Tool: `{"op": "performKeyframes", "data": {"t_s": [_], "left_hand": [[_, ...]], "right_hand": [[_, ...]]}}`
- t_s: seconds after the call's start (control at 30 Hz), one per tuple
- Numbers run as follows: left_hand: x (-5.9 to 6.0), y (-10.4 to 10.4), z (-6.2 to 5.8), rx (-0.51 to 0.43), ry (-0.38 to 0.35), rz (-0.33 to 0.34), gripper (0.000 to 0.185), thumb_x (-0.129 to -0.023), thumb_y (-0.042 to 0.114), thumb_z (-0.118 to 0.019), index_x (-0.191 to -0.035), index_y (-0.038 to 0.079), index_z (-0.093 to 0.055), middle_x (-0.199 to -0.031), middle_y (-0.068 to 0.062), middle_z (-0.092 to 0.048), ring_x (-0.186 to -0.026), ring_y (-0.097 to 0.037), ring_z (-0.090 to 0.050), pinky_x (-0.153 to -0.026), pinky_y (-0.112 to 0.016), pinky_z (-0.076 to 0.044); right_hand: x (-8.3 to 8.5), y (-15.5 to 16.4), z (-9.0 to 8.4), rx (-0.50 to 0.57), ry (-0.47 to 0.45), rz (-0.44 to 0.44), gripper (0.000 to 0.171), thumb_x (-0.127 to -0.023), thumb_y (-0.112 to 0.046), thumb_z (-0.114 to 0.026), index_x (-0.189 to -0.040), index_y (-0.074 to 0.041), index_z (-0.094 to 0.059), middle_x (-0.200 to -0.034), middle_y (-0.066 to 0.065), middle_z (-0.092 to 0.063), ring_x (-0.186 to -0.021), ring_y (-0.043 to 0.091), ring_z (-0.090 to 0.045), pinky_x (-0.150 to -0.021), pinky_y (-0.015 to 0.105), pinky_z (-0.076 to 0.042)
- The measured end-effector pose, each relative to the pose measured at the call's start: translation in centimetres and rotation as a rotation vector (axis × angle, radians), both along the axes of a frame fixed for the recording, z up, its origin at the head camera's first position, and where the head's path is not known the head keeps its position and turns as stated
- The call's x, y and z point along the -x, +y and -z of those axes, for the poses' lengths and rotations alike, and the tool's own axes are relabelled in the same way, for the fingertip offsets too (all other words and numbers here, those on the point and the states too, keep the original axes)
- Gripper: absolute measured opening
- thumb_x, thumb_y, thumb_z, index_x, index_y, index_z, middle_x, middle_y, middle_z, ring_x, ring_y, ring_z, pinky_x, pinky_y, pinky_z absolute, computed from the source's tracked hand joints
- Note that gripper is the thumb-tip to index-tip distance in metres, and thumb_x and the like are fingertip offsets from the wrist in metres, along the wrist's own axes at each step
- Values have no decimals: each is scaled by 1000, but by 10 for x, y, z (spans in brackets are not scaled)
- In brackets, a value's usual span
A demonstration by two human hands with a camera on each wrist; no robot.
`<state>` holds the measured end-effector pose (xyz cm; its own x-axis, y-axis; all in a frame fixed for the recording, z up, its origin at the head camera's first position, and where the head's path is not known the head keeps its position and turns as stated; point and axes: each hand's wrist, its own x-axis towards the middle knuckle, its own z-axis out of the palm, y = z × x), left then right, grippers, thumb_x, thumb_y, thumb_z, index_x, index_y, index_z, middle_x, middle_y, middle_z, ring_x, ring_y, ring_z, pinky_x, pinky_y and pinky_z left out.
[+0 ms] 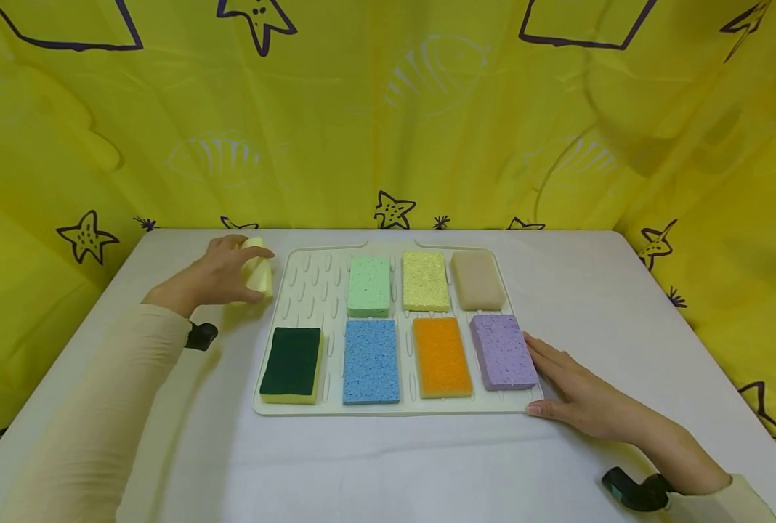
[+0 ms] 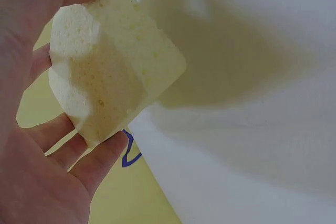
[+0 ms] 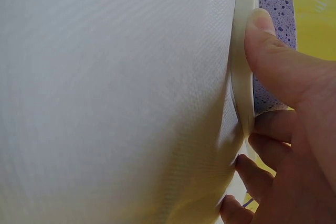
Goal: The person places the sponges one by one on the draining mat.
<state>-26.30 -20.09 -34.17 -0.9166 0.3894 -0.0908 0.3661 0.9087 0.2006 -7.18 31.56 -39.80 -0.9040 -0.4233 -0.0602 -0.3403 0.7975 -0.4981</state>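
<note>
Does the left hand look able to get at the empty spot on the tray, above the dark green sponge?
Probably yes. The left hand, holding a pale yellow sponge, is right beside the tray, and nothing lies between it and the bare spot above the dark green sponge.

A: Head view: bright, even light, colours clean, no glare. Soft shadows fall beneath both forearms on the table [image 1: 388,465].

B: Edges?

A: The backdrop [image 1: 388,109] bows slightly towards the corners. Sharpness is good.

B: Wrist views?

A: Left wrist: the pale sponge [image 2: 113,64] throws a broad, soft-edged shadow; the background is blurred. Right wrist: the fingers [image 3: 278,66] are soft, too close for focus.
</note>
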Motion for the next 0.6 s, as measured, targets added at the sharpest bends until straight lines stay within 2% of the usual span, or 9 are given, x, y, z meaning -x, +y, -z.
{"op": "performKeyframes", "data": {"t_s": [0.3,0.47,0.6], "left_hand": [[3,16,-2,32,9,35,63,-66,42,-72,-123,24,-51,-135,-26,-30,-121,-47,-25,-89,-65,-33],[4,24,-2,31,24,84,61,-66,41,-72,-121,22,-54,-134,-25,-32,-121,-47,-26,-90,-63,-34],[4,30,-4,34,5,99,60,-67,39,-72,-121,22,-54,-136,-25,-31,-123,-46,-25,-91,-62,-34]], "right_hand": [[0,0,0,8,-11,3,85,-79,-41,-63,-144,-12,-16,-151,9,-12,-136,34,-15,-98,-1,6],[0,-1,-1,10,-13,4,85,-79,-41,-63,-144,-12,-16,-151,9,-12,-136,36,-16,-99,0,7],[0,-1,-2,12,-9,2,85,-79,-40,-63,-144,-11,-17,-151,10,-12,-136,36,-16,-98,0,6]]}}
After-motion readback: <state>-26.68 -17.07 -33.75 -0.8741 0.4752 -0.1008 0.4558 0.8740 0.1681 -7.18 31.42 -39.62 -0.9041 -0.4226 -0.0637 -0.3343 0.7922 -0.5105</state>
